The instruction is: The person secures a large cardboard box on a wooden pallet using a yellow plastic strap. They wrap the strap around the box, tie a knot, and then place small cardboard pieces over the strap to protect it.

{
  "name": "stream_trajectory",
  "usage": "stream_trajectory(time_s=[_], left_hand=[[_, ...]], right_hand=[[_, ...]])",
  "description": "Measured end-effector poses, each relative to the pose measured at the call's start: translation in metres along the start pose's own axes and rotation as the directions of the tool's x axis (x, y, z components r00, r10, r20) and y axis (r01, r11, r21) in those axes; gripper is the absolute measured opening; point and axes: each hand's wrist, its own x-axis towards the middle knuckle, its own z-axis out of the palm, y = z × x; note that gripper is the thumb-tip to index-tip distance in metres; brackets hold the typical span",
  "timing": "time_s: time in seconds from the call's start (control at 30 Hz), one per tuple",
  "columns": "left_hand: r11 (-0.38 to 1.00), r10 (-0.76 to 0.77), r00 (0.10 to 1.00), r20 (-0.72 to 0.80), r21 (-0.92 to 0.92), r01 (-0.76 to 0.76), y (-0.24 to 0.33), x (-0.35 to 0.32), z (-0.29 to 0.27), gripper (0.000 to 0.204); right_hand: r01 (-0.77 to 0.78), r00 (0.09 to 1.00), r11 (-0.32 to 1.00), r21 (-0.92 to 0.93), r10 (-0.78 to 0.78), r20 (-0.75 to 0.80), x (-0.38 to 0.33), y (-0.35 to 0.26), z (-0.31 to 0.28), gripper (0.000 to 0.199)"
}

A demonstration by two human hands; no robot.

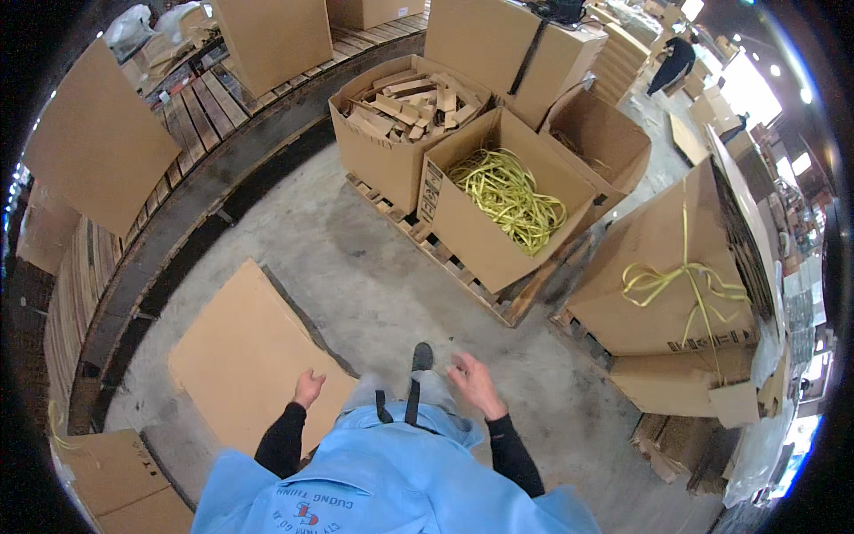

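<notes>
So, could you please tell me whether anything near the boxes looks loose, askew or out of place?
Yes. A yellow strap hangs loose and tangled over the closed carton on the right rather than binding it tight. A flat cardboard sheet lies skewed on the concrete floor under the left hand. Both hands are empty.

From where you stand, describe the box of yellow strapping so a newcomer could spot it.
Look past the bare concrete floor to the wooden pallet ahead. Two open boxes sit on it side by side. The strapping box is the nearer right one, holding tangled yellow bands; its neighbour holds wood offcuts.
</notes>
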Motion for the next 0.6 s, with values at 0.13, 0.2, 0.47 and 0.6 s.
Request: stream_trajectory(time_s=[0.13,0.2,0.47,0.6], left_hand=[[0.930,-0.253,0.967,0.008,-0.275,0.245,-0.013,-0.009,-0.018,0.079],[0.827,-0.360,0.932,0.028,-0.453,0.333,-0.009,-0.005,-0.017,0.081],[0.831,-0.389,0.906,0.168,-0.360,0.423,0.055,0.127,-0.019,0.062],[0.738,-0.376,0.924,0.065,-0.582,0.341,0.101,0.224,-0.066,0.051]], right_hand=[[0.197,0.970,0.977,-0.079,-0.182,0.160,0.126,-0.046,-0.039,0.045],[0.297,0.932,0.952,-0.075,-0.271,0.242,0.189,-0.067,-0.048,0.045],[0.313,0.912,0.931,-0.187,-0.240,0.332,0.418,-0.124,-0.027,0.047],[0.135,0.931,0.990,-0.039,-0.114,0.347,0.497,-0.148,0.002,0.049]])
